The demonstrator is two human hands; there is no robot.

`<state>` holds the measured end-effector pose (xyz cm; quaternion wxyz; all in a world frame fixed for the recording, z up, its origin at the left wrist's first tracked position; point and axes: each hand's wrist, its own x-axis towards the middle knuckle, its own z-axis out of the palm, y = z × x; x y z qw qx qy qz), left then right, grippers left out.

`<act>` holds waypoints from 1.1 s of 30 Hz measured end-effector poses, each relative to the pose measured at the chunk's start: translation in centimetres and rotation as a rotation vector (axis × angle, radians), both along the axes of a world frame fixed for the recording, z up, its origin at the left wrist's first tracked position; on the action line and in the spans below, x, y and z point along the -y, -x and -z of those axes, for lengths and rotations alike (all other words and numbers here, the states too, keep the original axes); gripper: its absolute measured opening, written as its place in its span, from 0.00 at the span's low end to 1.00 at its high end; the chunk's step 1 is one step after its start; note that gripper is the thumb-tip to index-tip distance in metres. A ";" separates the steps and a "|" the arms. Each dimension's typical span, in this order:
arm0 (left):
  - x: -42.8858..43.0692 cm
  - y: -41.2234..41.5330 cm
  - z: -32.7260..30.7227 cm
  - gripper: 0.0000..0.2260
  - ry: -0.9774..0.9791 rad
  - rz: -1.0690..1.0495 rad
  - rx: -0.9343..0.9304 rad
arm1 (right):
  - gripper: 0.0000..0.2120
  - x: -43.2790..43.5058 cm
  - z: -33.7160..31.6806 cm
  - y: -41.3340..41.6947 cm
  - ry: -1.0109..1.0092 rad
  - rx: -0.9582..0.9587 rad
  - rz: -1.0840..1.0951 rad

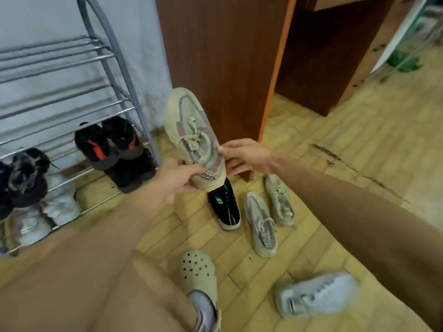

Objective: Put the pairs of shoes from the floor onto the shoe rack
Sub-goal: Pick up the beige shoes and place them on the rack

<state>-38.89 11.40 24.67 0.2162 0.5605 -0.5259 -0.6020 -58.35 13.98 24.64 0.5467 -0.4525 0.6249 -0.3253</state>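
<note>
A beige knit sneaker (191, 125) is held in the air, toe pointing up and away, just right of the metal shoe rack (72, 99). My left hand (177, 178) grips its heel from below. My right hand (244, 156) holds its side near the collar. On the floor under it lie a black sneaker (226, 207), two beige sneakers (262, 224) (280, 200), and a white sneaker (316, 293) at the lower right. Black-and-red shoes (107, 142) and other pairs sit on the rack's lower shelves.
A brown wooden cabinet (223, 56) stands right behind the held sneaker. My foot in a beige clog (199, 271) stands on the yellow brick-pattern floor (335, 152). The rack's upper shelves show bare bars against a pale wall.
</note>
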 end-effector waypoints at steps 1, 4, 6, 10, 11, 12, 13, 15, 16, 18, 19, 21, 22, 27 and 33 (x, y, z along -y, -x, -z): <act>-0.2 1.0 1.2 0.15 -0.020 -0.003 0.009 | 0.23 -0.5 1.4 1.2 -0.037 0.012 0.031; -0.9 3.0 4.8 0.10 -0.077 0.022 0.043 | 0.20 -2.2 6.8 4.6 -0.167 -0.082 0.110; -1.4 3.5 6.8 0.12 -0.106 0.056 0.067 | 0.18 -3.8 11.0 6.6 -0.269 -0.195 0.158; -2.2 3.6 9.5 0.21 -0.110 0.025 0.061 | 0.14 -7.7 19.2 8.7 -0.532 -0.362 0.270; -2.2 3.7 10.0 0.20 -0.106 0.017 0.056 | 0.16 -8.7 20.8 8.7 -0.569 -0.391 0.295; -2.2 3.7 10.4 0.19 -0.110 0.011 0.043 | 0.21 -9.6 22.2 8.5 -0.588 -0.408 0.318; -2.0 3.7 10.7 0.16 -0.115 0.005 0.021 | 0.26 -10.3 23.8 8.1 -0.599 -0.406 0.340; -1.7 3.8 11.1 0.14 -0.116 -0.006 -0.014 | 0.32 -11.4 26.2 7.3 -0.654 -0.342 0.407; -1.5 3.8 11.3 0.15 -0.116 -0.018 -0.020 | 0.33 -11.6 27.4 6.7 -0.687 -0.315 0.435; -1.0 3.6 11.6 0.15 -0.121 -0.030 -0.023 | 0.35 -11.6 29.3 5.7 -0.698 -0.310 0.467; -0.9 3.5 11.8 0.15 -0.125 -0.032 -0.024 | 0.36 -11.5 30.1 5.5 -0.697 -0.316 0.497; -0.8 3.0 12.1 0.14 -0.126 -0.043 -0.027 | 0.31 -11.0 30.3 5.2 -0.706 -0.306 0.552; -0.8 2.8 12.2 0.14 -0.124 -0.051 -0.034 | 0.26 -10.8 30.1 5.3 -0.723 -0.284 0.554; -1.0 1.3 12.0 0.14 -0.110 -0.133 -0.046 | 0.19 -10.9 28.2 5.6 -0.786 -0.231 0.447; -1.6 -0.2 11.1 0.14 -0.100 -0.219 -0.041 | 0.22 -11.1 25.6 5.6 -0.813 -0.425 0.241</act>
